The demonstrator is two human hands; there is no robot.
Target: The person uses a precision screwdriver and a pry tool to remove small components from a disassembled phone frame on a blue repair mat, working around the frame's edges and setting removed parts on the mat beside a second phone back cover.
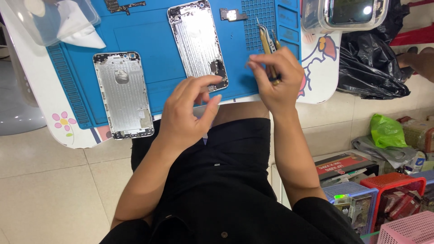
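**A:** Where does the upper phone housing (197, 43) lie relative to the hands?

**B:** On the blue mat (158, 49), just ahead of both hands. Its long axis runs away from the person, tilted slightly; its near corner is just beside the left hand (187, 113).

**A:** Hand states?

**B:** The left hand is half open, thumb and fingertips drawn close, holding nothing visible. The right hand (275, 79) is closed around tweezers (267, 43), tips pointing away.

**A:** Nearer hand?

**B:** The left. A second housing (123, 95) lies to its left.
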